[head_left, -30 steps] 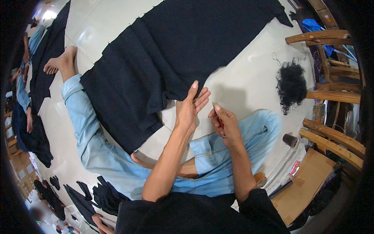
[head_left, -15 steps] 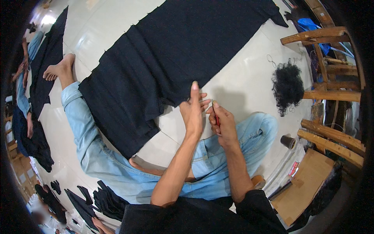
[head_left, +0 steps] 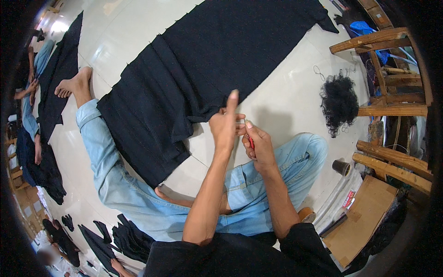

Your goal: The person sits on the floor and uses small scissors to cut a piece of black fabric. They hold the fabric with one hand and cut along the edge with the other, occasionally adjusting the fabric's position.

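Observation:
My left hand (head_left: 224, 128) is raised beside the lower right edge of a long black cloth (head_left: 203, 64). Its thumb points up and its fingers stretch toward my right hand (head_left: 261, 147). In that right hand is a small red-handled tool (head_left: 251, 141), gripped with its thin metal tip by the left fingertips; its exact kind is too small to make out. Nothing can be seen held in the left hand. The cloth lies spread on the floor, its near end bunched in folds against my outstretched leg (head_left: 108, 147).
A tangle of black threads (head_left: 339, 104) sits on the pale tiled floor (head_left: 295, 92) at right, beside a wooden frame (head_left: 392, 111). A dark cup (head_left: 341, 167) and cardboard (head_left: 362, 221) lie nearer. At left, other people handle black cloth (head_left: 60, 87); black pieces (head_left: 131, 240) lie at lower left.
My right hand has shifted slightly left with the red-handled tool, and its tip is closer to the left fingers. My left hand has tilted a little; the cloth lies as before.

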`<action>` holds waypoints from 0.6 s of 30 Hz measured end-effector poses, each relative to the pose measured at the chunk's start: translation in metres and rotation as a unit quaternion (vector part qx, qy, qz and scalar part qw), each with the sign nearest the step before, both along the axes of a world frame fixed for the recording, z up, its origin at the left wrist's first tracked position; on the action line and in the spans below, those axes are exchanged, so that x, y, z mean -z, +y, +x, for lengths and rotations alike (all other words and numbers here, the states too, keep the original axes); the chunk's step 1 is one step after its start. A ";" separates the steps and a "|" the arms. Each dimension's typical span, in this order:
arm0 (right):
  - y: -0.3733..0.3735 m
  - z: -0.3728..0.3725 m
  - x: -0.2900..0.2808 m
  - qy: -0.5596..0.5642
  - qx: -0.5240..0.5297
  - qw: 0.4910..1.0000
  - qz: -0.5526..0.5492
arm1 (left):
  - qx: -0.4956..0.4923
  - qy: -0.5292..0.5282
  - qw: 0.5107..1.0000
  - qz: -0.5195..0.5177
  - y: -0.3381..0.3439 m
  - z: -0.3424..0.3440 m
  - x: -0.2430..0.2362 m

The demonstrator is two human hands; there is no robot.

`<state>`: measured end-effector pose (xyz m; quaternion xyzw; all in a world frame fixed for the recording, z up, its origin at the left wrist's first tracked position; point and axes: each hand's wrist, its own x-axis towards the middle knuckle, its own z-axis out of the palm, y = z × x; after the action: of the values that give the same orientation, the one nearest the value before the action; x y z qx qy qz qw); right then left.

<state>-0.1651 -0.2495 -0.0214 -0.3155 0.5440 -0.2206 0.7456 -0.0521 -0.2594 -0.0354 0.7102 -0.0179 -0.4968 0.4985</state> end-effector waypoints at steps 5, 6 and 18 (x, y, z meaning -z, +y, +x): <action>0.000 0.005 -0.007 -0.020 0.025 0.999 -0.003 | 0.008 0.107 0.994 0.024 -0.021 0.011 0.008; 0.000 0.005 -0.008 -0.026 0.032 0.999 -0.005 | -0.018 0.135 0.991 0.003 -0.018 0.014 0.015; 0.002 -0.004 -0.007 -0.048 0.059 0.997 -0.006 | -0.193 0.188 0.960 -0.078 0.003 -0.017 -0.004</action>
<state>-0.1691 -0.2475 -0.0141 -0.2762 0.5239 -0.2819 0.7548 -0.0686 -0.2569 -0.0319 0.5531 0.1750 -0.5127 0.6329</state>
